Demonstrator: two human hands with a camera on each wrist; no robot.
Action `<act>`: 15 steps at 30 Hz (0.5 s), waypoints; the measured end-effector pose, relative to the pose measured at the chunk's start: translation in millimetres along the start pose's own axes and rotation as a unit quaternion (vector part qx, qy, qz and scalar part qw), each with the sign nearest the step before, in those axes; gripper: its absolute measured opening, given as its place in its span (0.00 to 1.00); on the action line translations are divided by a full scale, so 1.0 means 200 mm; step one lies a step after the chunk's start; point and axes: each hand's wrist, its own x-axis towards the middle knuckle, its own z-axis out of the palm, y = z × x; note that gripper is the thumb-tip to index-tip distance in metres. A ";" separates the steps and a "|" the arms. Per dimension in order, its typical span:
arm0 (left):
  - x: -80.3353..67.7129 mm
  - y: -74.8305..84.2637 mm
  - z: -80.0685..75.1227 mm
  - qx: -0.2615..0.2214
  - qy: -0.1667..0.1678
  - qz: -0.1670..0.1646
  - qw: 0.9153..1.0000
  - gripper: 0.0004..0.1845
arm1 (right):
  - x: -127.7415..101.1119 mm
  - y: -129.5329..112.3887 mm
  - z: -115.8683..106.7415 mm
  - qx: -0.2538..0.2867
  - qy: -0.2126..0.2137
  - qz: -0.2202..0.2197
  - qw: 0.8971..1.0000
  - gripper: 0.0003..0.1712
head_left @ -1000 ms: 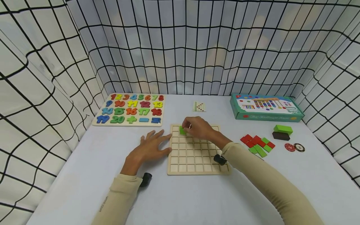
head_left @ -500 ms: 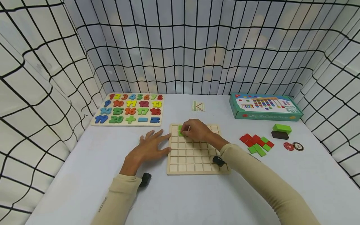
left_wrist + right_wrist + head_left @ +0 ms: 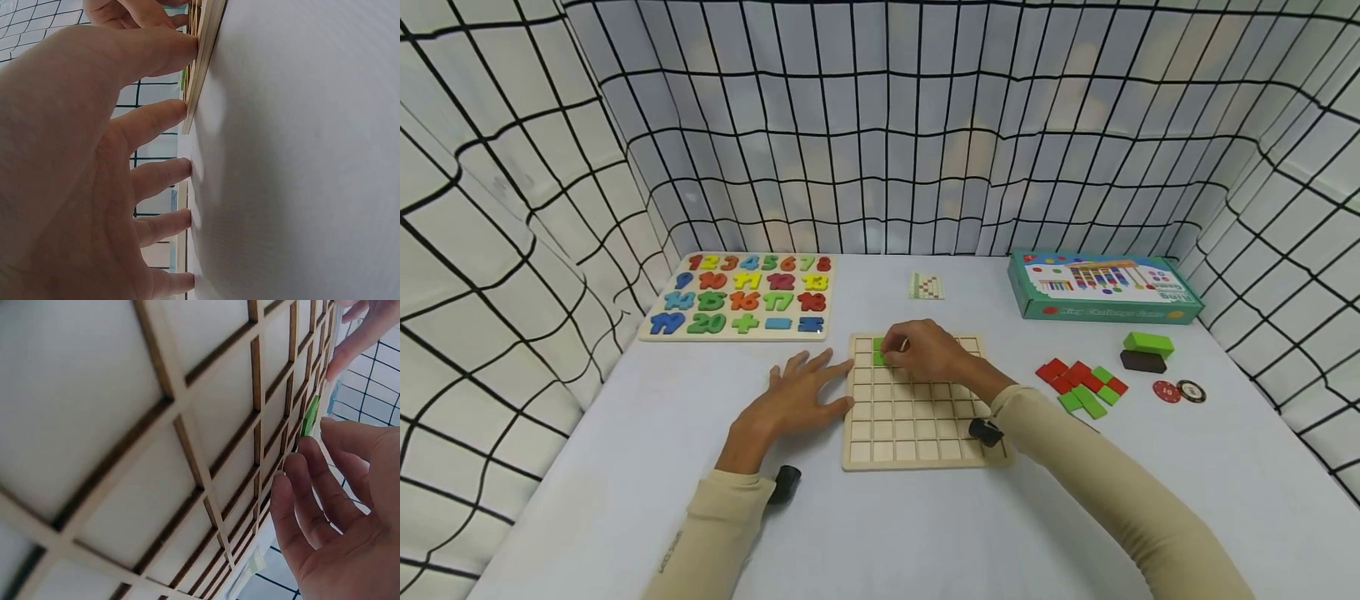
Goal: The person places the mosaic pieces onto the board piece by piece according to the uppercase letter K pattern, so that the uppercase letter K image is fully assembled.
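Since a second ago my right hand (image 3: 925,348) has lowered the flat green wooden piece (image 3: 877,353) from above the board into the top-left cells of the pale square wooden grid board (image 3: 917,433). Fingers still pinch it; the placing step looks nearly done. Left hand (image 3: 797,398) lies flat, fingers spread, bracing the board's left edge. Next, I'd judge: seat it flush between the raised ribs, then release.

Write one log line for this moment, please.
right hand: pressing green tile into grid board | left hand: flat, steadying board edge
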 end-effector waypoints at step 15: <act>-0.01 0.01 0.00 -0.004 0.005 -0.001 1.000 0.36 | -0.14 0.07 -0.16 -0.018 0.031 0.016 0.999 0.09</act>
